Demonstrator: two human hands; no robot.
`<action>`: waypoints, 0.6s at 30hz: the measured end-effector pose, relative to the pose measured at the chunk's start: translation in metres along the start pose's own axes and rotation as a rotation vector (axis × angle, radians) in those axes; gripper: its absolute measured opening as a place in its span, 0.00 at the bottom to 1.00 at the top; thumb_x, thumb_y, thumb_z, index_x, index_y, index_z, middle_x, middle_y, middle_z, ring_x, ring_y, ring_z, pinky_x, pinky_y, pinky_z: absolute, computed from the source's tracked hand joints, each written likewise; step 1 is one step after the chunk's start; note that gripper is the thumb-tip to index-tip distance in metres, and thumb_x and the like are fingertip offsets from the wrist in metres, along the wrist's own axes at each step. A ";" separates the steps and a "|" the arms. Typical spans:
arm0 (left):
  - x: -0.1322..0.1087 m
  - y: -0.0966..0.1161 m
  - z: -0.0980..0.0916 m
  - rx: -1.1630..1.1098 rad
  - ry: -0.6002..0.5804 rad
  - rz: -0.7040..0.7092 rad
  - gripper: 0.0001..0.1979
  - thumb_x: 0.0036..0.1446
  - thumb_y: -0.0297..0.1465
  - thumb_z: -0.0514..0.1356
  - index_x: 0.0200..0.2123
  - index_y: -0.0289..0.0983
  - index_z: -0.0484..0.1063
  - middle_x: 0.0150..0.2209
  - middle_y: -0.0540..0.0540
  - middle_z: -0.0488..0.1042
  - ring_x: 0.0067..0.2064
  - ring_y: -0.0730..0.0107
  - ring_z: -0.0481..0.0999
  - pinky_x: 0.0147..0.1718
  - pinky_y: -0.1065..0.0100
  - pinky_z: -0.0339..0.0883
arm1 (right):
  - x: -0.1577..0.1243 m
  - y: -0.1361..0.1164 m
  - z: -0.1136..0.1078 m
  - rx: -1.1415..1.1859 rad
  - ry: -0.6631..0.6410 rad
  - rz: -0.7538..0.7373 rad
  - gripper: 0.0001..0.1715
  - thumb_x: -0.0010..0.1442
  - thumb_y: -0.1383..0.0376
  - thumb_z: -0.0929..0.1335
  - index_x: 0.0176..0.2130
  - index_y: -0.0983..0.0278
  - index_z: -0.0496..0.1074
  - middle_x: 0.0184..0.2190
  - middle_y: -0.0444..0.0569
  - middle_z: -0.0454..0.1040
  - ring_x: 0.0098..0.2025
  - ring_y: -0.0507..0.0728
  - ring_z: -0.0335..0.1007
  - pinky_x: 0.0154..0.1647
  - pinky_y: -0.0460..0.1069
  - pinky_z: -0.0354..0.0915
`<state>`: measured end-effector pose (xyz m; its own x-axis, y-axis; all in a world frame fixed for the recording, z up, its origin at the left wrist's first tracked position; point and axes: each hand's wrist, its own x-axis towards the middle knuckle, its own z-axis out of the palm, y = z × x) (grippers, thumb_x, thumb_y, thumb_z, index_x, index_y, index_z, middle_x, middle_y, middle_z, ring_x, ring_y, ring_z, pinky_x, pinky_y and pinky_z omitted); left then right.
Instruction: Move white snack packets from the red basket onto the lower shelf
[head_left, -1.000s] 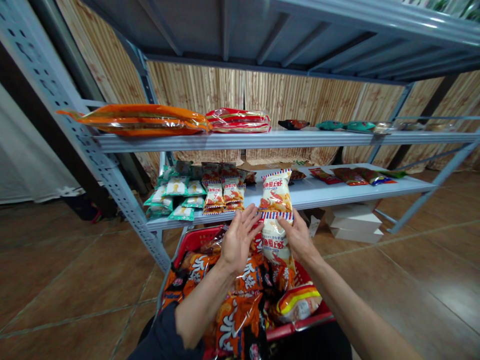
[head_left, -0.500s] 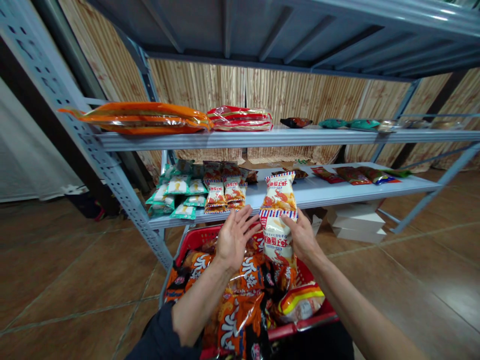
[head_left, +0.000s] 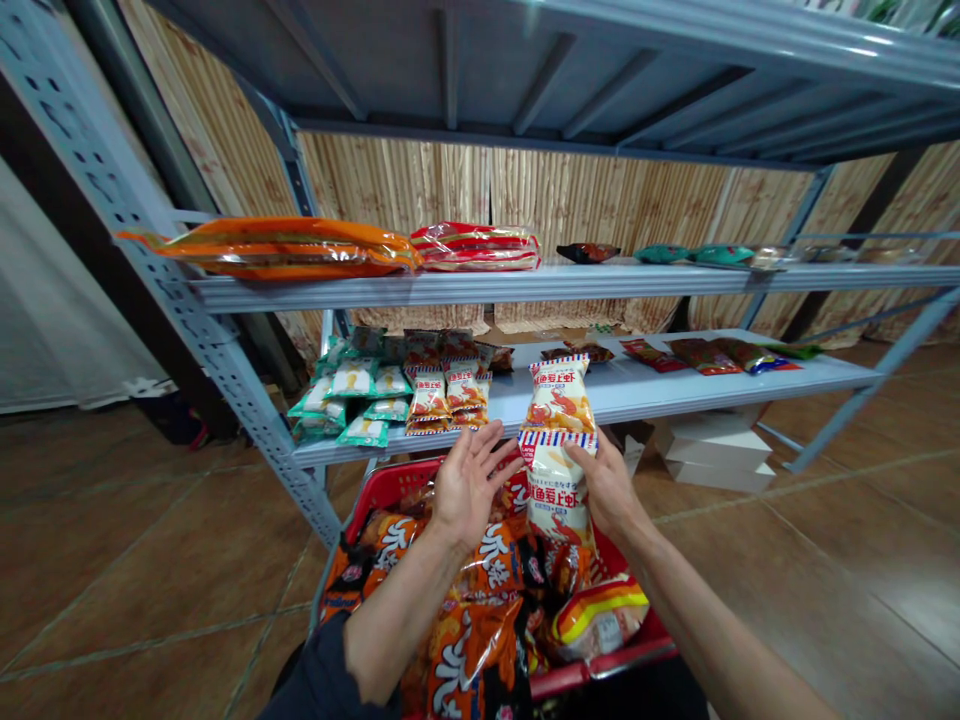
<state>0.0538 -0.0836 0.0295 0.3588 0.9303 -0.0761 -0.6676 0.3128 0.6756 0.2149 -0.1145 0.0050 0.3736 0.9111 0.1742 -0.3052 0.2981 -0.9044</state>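
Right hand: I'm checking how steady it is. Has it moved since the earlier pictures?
Yes, slightly: the right hand, holding the snack bag, now sits a little lower and further right against the shelf edge.

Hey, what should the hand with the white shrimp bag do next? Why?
Probably the right hand should lower the white shrimp snack bag into the red basket. It is gripping the bag right above the basket, which already holds other snack bags, and the left hand is open and empty.
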 end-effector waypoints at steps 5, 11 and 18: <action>0.001 -0.002 0.000 0.012 0.016 -0.003 0.18 0.56 0.40 0.51 0.41 0.33 0.71 0.52 0.37 0.66 0.52 0.55 0.68 0.48 0.55 0.65 | 0.000 -0.003 -0.004 0.005 0.016 -0.004 0.29 0.48 0.62 0.68 0.50 0.63 0.62 0.40 0.49 0.75 0.37 0.59 0.72 0.38 0.55 0.69; 0.001 -0.005 -0.003 0.020 0.003 -0.019 0.19 0.56 0.40 0.52 0.43 0.34 0.71 0.54 0.37 0.65 0.52 0.55 0.68 0.50 0.55 0.63 | 0.001 -0.003 0.000 0.009 0.015 0.018 0.26 0.48 0.63 0.68 0.48 0.63 0.63 0.39 0.49 0.75 0.35 0.58 0.73 0.35 0.53 0.69; -0.002 0.002 -0.008 -0.007 0.011 -0.021 0.18 0.56 0.39 0.51 0.43 0.34 0.70 0.52 0.37 0.66 0.51 0.56 0.69 0.49 0.56 0.65 | 0.002 0.002 0.010 0.018 -0.006 0.044 0.29 0.48 0.61 0.68 0.50 0.63 0.62 0.39 0.50 0.75 0.35 0.59 0.73 0.34 0.53 0.69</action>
<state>0.0463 -0.0836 0.0248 0.3656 0.9256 -0.0981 -0.6646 0.3334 0.6687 0.2063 -0.1097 0.0074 0.3537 0.9253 0.1366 -0.3368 0.2623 -0.9043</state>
